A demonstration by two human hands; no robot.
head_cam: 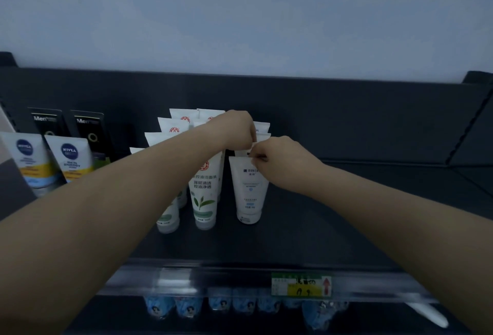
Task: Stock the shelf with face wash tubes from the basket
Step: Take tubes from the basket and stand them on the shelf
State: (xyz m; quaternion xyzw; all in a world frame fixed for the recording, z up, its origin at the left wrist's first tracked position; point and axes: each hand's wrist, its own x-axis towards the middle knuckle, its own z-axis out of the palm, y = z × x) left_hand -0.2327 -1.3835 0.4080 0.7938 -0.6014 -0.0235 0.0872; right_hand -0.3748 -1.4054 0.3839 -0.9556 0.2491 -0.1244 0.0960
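Right hand [280, 158] fingers [256, 157] pinch upright tube's [249, 188] top edge.

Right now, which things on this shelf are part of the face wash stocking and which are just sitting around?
Part of the job:
- white blue-print tube, its top edge pinched by the right hand
- left hand among the white tubes behind it
- shelf

Just sitting there:
- green-leaf tubes
- Nivea tubes
- black Men tubes
- price tag

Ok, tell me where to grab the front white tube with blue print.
Pinch the flat crimped top edge of the white tube, coming from above. It stands cap-down with neighbours close behind, so the top seam is the freest part; the right hand already pinches there.
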